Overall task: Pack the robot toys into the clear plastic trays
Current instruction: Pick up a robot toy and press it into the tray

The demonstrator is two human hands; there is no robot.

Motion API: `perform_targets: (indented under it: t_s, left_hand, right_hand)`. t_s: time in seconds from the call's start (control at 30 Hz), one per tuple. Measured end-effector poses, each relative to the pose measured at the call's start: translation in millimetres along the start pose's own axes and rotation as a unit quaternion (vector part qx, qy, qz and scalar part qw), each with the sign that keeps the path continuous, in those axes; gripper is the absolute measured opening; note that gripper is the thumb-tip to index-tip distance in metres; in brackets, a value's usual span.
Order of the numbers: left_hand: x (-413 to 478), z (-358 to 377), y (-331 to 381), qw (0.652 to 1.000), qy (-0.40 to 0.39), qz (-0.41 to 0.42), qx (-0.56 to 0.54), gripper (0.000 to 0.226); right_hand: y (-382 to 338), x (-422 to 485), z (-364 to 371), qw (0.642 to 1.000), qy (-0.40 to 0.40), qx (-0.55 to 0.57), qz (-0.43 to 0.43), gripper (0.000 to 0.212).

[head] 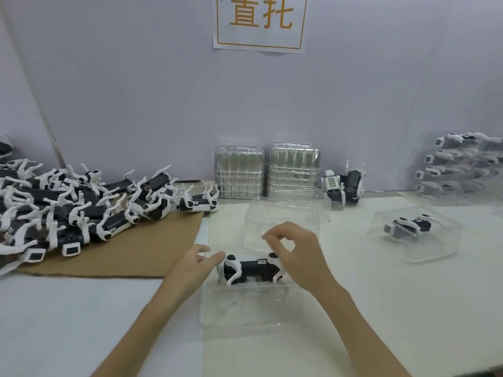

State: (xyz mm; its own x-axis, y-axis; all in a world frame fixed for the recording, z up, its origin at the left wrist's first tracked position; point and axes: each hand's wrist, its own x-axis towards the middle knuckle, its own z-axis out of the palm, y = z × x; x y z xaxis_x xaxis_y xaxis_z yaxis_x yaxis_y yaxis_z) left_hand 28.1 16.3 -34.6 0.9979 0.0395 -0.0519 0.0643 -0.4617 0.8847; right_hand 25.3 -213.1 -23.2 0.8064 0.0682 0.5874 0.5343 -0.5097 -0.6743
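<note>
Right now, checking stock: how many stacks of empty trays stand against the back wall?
2: left stack and right stack, side by side below the sign; none seem hidden.

I'm facing a plain pale wall, white sign with orange characters up top, white table under me, brown cardboard sheet lying left

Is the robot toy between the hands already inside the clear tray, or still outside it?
Inside: the robot toy lies within the clear tray, with tray walls visible around it. Whether it is fully seated, cannot tell.
</note>
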Motion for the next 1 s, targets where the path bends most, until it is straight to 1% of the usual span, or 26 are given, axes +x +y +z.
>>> perform_targets:
  t_s: [0.03,0.1,0.2,0.3,0.33,0.37,0.43,0.5,0.53,0.57,0.63,0.67,0.73,0.8,0.9,1.0]
  left_hand:
    - [0.9,-0.7,-1.6,1.000,-0.009,-0.002,0.004,0.021]
    - [2.0,-1.1,-4.6,1.000,-0.001,0.010,0.004,0.029]
    - [0.7,-0.8,-3.4,0.998,0.043,0.041,-0.004,0.037]
    - [-7.4,0.1,5.1,0.990,0.098,0.093,-0.031,0.029]
    - [-10.6,0.1,7.3,0.985,0.123,0.118,-0.036,0.027]
    - [-13.0,0.0,8.4,0.978,0.148,0.145,-0.033,0.031]
    - [-14.3,-0.1,8.6,0.963,0.191,0.188,-0.008,0.040]
    - [-12.5,0.8,7.7,0.955,0.212,0.207,-0.010,0.036]
    - [-10.7,1.2,5.8,0.955,0.212,0.206,-0.027,0.031]
    - [-9.2,1.1,4.7,0.958,0.205,0.198,-0.047,0.030]
    - [-6.5,0.0,3.6,0.969,0.163,0.157,-0.100,0.035]
    - [-5.1,-1.0,3.7,0.975,0.124,0.129,-0.135,0.042]
    - [-3.1,-3.3,4.3,0.979,0.027,0.076,-0.189,0.058]
    - [-1.0,-4.7,2.2,0.979,-0.031,0.065,-0.191,0.073]
    - [2.7,-4.4,-2.2,0.982,-0.051,0.085,-0.163,0.093]
    - [2.9,-3.8,-3.4,0.981,-0.051,0.098,-0.161,0.099]
  right_hand:
    - [1.5,-1.6,-0.9,0.999,0.042,0.012,0.010,0.014]
    - [5.2,-3.9,-4.7,0.995,0.082,0.032,0.050,0.020]
    - [11.9,-5.4,-13.7,0.991,0.091,0.026,0.096,0.023]
    - [13.9,-5.5,-18.5,0.983,0.087,0.062,0.149,0.020]
    - [12.5,-4.8,-18.2,0.978,0.069,0.090,0.172,0.020]
    - [10.5,-3.9,-17.6,0.973,0.038,0.119,0.196,0.025]
    - [7.0,-1.7,-15.7,0.955,-0.046,0.166,0.243,0.044]
    - [5.3,-2.4,-14.0,0.933,-0.125,0.210,0.266,0.053]
    - [5.3,-3.9,-13.2,0.926,-0.156,0.224,0.261,0.058]
    - [6.1,-5.6,-12.6,0.925,-0.179,0.225,0.247,0.068]
    - [7.6,-8.7,-11.3,0.936,-0.200,0.195,0.212,0.083]
    - [7.7,-9.2,-10.5,0.944,-0.193,0.181,0.198,0.083]
    - [7.7,-8.9,-10.1,0.951,-0.171,0.179,0.184,0.075]
    - [8.2,-8.1,-10.8,0.953,-0.147,0.195,0.178,0.068]
    - [10.0,-7.2,-12.9,0.955,-0.123,0.207,0.171,0.062]
    - [11.6,-6.6,-12.7,0.957,-0.113,0.206,0.168,0.061]
